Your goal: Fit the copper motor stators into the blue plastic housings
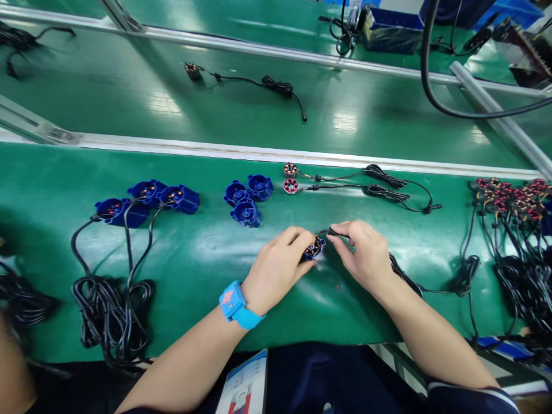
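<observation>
My left hand (282, 261), with a blue strap on its wrist, is closed around a blue plastic housing (321, 246). A round part with copper-coloured pieces sits in the mouth of that housing, partly hidden by my thumb and fingers. My right hand (362, 253) pinches a black cable (331, 232) close to where its thin wires meet the round part. From under my right hand the cable runs to a coil (405, 276) beside the forearm. Behind my left hand stand several blue housings (245, 213) in a small group.
Two round coil parts with cables (291, 186) lie behind my hands. Blue housings with cables fitted (179, 199) stand at left above bundled black cable (112, 310). More coil parts (509, 198) are heaped at right. A metal rail (215, 150) crosses the green bench; another person's arm (12, 368) shows lower left.
</observation>
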The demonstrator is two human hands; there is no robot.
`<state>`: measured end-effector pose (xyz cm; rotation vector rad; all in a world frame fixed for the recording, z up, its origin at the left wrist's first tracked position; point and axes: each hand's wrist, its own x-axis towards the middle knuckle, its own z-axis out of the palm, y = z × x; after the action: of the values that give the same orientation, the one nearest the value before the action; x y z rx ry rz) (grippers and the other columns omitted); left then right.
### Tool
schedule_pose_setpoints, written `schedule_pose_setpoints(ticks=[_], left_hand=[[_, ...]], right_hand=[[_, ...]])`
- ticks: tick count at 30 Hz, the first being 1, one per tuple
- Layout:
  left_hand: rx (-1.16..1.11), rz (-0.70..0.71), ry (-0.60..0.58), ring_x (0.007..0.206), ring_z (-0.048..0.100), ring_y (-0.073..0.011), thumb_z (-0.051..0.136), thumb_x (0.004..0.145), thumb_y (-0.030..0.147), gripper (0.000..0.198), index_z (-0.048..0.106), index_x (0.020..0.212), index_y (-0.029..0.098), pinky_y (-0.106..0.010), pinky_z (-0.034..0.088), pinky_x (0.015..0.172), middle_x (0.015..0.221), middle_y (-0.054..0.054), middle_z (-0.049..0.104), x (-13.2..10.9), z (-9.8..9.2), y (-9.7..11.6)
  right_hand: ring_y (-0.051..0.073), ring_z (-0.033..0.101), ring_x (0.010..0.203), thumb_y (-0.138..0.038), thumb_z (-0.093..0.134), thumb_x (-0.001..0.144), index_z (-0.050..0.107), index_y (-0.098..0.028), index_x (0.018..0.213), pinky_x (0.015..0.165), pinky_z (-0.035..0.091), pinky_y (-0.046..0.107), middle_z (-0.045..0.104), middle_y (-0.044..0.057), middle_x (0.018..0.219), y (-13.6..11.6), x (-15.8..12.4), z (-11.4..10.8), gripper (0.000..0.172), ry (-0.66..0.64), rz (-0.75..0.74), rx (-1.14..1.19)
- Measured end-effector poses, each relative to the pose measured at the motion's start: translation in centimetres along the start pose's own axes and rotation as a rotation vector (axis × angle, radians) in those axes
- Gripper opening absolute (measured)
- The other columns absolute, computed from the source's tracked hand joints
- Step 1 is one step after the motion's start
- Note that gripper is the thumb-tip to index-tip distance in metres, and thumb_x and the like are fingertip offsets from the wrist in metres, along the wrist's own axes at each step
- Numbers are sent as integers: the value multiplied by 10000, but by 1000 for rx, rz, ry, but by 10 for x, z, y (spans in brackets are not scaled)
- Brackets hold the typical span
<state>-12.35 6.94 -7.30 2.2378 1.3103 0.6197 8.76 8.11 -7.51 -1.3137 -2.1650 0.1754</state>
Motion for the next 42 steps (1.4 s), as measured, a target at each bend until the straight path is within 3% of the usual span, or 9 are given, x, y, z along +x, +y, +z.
schedule_pose_setpoints(ticks=[5, 12, 20, 27, 35, 42], left_hand=[[2, 50, 7, 1032, 664, -201, 788, 818, 179, 369, 596, 1126, 242, -331, 583, 867, 1151, -27, 619, 1, -1, -1], [140, 9, 44, 1038, 659, -247, 772, 836, 199, 403, 581, 1190, 182, -386, 596, 875, 1121, -78, 627, 0, 4, 1], [279, -50, 2, 933, 624, -237, 686, 907, 252, 250, 574, 1114, 167, -367, 579, 794, 1009, -67, 581, 0, -3, 4], [241, -41, -67, 921, 603, -229, 709, 890, 241, 247, 566, 1082, 181, -347, 545, 781, 1013, -49, 568, 4, -10, -3], [196, -71, -69, 873, 597, -200, 715, 887, 248, 210, 547, 1004, 201, -313, 500, 724, 987, -24, 558, 5, -14, -5], [135, -75, 23, 813, 592, -198, 659, 925, 286, 232, 442, 961, 216, -318, 467, 684, 915, -2, 552, 6, -11, -6]], right_hand=[[139, 693, 833, -161, 615, 949, 627, -199, 912, 741, 546, 248, 731, 37, 887, -1, 1, 4, 54, 119, -106, -60], [150, 700, 822, -207, 647, 936, 688, -188, 1079, 773, 587, 268, 751, 50, 964, -7, -6, -6, 150, 16, -166, -101], [142, 727, 816, -199, 564, 985, 719, -178, 1068, 794, 620, 255, 762, 62, 921, -11, -12, 19, 177, -12, -126, 20], [127, 715, 765, -162, 578, 976, 694, -167, 1106, 747, 602, 237, 763, 55, 903, -12, -11, 23, 174, 38, -198, 11], [135, 653, 735, -98, 495, 980, 633, -199, 1249, 636, 521, 275, 728, 37, 908, -17, -17, 14, 318, -107, -303, -244], [135, 609, 701, -71, 455, 983, 682, -154, 1124, 538, 447, 291, 700, 50, 824, -38, -10, 6, 279, -200, -471, -573]])
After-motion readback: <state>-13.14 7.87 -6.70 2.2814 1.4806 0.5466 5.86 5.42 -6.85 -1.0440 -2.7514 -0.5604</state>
